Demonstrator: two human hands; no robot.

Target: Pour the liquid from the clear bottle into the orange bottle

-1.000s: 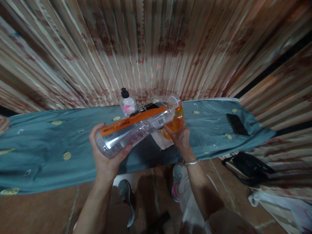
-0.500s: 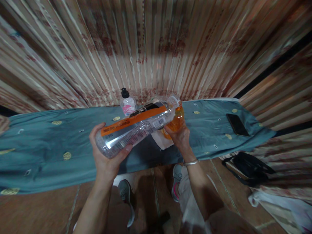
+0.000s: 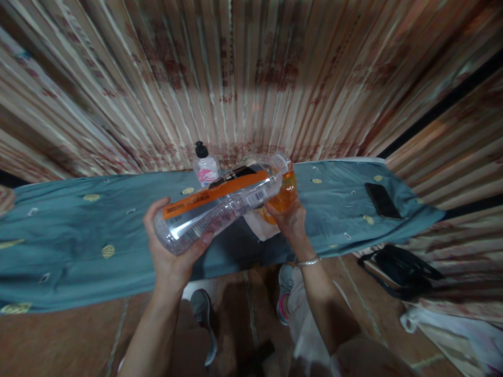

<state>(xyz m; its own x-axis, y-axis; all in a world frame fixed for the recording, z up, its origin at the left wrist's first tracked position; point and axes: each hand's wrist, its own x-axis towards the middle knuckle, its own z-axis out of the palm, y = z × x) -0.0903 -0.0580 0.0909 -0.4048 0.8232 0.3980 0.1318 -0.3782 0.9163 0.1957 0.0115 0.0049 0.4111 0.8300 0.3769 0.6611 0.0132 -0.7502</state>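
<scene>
My left hand is wrapped round the base of a large clear plastic bottle with an orange, silver and black label. The bottle is tilted, its mouth at the upper right over the top of an orange bottle. My right hand grips that smaller, see-through orange bottle. Whether liquid flows between the two cannot be made out. Beneath them lies a white cloth or paper, partly hidden. Behind the clear bottle stands a squeeze bottle with a black cap and pink label.
A teal cloth with yellow pineapple prints covers the narrow table. A black phone lies at its right end. Pleated curtains hang close behind. On the floor to the right are a black bag and a white fabric bundle.
</scene>
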